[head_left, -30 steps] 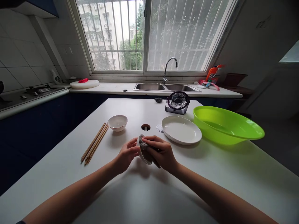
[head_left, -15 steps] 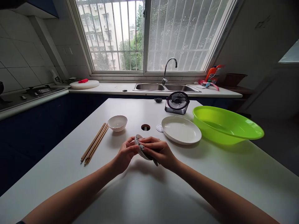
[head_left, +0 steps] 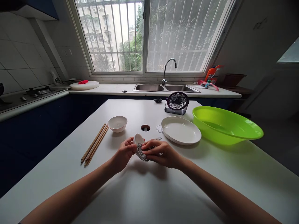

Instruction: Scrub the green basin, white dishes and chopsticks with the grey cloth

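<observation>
My left hand [head_left: 125,153] grips a small white bowl [head_left: 137,139] tilted on its side above the white table [head_left: 140,193]. My right hand [head_left: 161,154] is closed on a grey steel-wool scrubber [head_left: 140,151] and presses it into the bowl's inside. Both hands meet in the middle of the table, just in front of a round hole [head_left: 145,128]. A second small white bowl [head_left: 117,123] stands upright to the left, beyond several wooden chopsticks [head_left: 94,144]. A white plate [head_left: 181,130] lies to the right.
A lime green basin [head_left: 225,124] sits at the right of the table, a small black fan [head_left: 177,102] behind the plate. Beyond are a sink [head_left: 165,88] with a tap, a cutting board [head_left: 84,84] and a stove [head_left: 35,91] on the left counter.
The bowl has turned in my left hand, and my right hand has slid the scrubber lower and into the bowl's inside. The view has shifted slightly.
</observation>
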The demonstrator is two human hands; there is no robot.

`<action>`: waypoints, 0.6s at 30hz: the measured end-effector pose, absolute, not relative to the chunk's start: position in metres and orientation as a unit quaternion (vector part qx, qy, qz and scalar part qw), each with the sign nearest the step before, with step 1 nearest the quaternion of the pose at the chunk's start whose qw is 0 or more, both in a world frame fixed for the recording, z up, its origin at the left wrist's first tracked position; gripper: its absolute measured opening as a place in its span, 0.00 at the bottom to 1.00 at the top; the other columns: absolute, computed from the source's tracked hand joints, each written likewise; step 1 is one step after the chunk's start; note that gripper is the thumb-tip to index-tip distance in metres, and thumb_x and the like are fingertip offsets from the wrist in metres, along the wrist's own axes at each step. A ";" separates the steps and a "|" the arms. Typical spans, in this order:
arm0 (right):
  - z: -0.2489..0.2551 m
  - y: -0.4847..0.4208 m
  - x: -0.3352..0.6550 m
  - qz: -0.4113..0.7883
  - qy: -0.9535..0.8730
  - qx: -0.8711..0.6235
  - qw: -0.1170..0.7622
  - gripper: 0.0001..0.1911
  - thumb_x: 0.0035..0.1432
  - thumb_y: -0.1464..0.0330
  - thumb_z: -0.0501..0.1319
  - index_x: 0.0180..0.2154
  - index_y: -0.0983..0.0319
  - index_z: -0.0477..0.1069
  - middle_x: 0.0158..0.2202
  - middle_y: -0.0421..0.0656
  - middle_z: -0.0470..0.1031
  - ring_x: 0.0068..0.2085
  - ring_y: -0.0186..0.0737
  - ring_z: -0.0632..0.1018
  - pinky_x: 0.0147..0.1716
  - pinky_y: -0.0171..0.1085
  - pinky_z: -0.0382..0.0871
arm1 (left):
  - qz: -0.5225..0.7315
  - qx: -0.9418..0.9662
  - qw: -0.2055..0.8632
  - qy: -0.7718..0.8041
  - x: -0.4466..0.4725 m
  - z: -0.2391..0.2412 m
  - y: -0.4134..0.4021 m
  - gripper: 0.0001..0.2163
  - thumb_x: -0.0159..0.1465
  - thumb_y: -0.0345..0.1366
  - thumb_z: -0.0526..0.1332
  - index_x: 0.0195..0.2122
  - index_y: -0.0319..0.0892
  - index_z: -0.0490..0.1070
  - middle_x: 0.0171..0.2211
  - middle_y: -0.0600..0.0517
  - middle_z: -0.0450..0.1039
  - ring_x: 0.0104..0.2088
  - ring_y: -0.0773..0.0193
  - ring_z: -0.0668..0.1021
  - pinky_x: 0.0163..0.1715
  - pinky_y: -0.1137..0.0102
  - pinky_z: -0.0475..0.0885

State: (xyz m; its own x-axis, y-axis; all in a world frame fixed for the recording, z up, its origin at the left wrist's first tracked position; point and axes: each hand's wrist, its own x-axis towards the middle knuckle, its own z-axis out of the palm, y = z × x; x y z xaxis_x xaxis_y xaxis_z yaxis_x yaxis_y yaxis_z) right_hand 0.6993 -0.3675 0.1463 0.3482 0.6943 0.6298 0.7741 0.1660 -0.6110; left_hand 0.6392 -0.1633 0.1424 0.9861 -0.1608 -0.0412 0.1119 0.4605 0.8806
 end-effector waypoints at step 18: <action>0.131 -0.354 0.698 -0.144 -0.434 -0.687 0.565 0.08 0.60 0.68 0.67 0.41 0.53 0.83 0.44 0.46 0.81 0.44 0.45 0.83 0.45 0.44 0.81 | -0.159 0.512 0.844 -0.022 0.639 0.138 -0.171 0.17 0.54 0.45 0.73 0.39 0.40 0.74 0.34 0.50 0.76 0.34 0.60 0.78 0.41 0.64 0.70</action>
State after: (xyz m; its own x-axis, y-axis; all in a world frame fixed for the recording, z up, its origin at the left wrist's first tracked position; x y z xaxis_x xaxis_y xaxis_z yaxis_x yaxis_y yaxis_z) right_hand 0.6981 -0.3535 0.1306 0.5825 0.4338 0.6875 0.7585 0.0139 -0.6515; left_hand 0.6395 -0.1706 0.1377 0.9488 -0.2897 -0.1260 0.2455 0.4247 0.8714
